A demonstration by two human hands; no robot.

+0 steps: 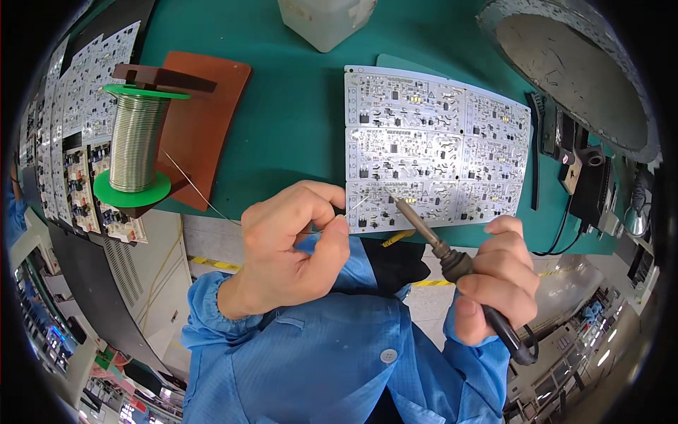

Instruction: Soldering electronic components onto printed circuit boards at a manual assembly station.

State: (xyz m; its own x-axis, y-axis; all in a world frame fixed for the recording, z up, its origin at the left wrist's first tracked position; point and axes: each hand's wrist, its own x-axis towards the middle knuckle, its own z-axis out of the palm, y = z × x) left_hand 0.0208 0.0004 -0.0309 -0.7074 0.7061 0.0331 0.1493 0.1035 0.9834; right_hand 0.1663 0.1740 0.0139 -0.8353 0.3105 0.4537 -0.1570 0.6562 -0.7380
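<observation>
A white circuit board panel lies on the green mat, divided into several small boards full of tiny parts. Over its lower left edge, my left hand pinches solder wire between thumb and fingers, its free end pointing at the board. My right hand is wrapped round the black handle of a soldering iron. The iron's tip meets or hovers just over the bottom left board; contact cannot be made out. From my left hand the wire runs back toward a green-flanged solder spool on a brown stand.
A translucent plastic container stands at the back of the green mat. A large round lamp or magnifier overhangs the far right. Black equipment with cables sits along the right edge. More circuit boards are stacked at the left.
</observation>
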